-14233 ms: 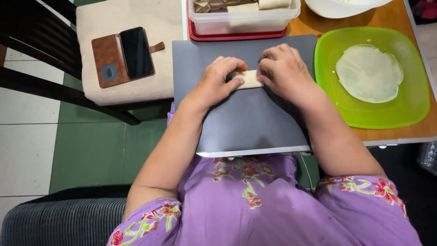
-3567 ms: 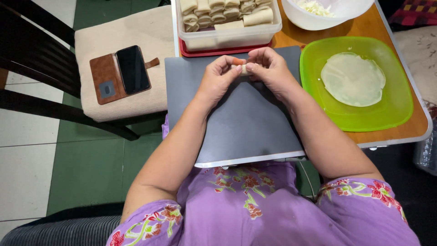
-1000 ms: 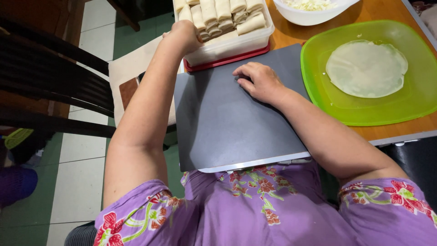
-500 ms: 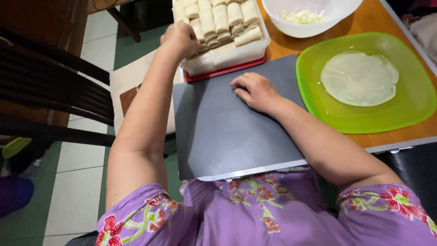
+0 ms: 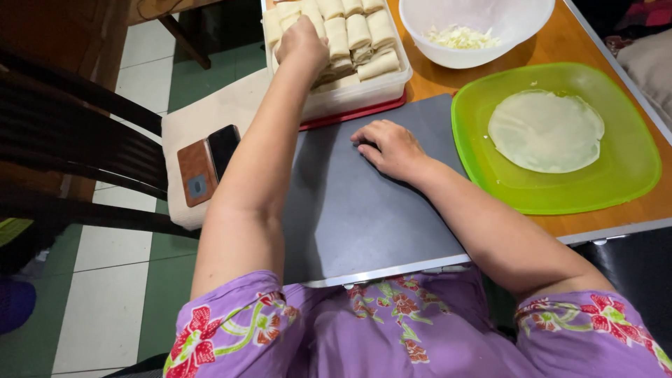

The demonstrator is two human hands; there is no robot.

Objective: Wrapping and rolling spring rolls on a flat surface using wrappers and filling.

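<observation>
Reaching left hand [image 5: 302, 43] curled among rolls [image 5: 350, 38] (grasp unclear), right hand [image 5: 388, 147] released, flat on board [image 5: 364, 217].

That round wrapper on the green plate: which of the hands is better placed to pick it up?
Probably the right hand: it rests flat on the grey board beside the green plate holding the wrapper. The left hand is over the container of rolls.

Earlier I had both hands together on the grey board [image 5: 364, 217], pinching one roll between them. Now my left hand [image 5: 302, 42] is up in the white tub [image 5: 371, 87], resting on the packed rolls [image 5: 357, 31]; whether the roll is still in my fingers I can't tell. My right hand [image 5: 390, 148] has dropped flat on the board, empty. View has also swung right, showing more of the bowl [image 5: 483, 24].
</observation>
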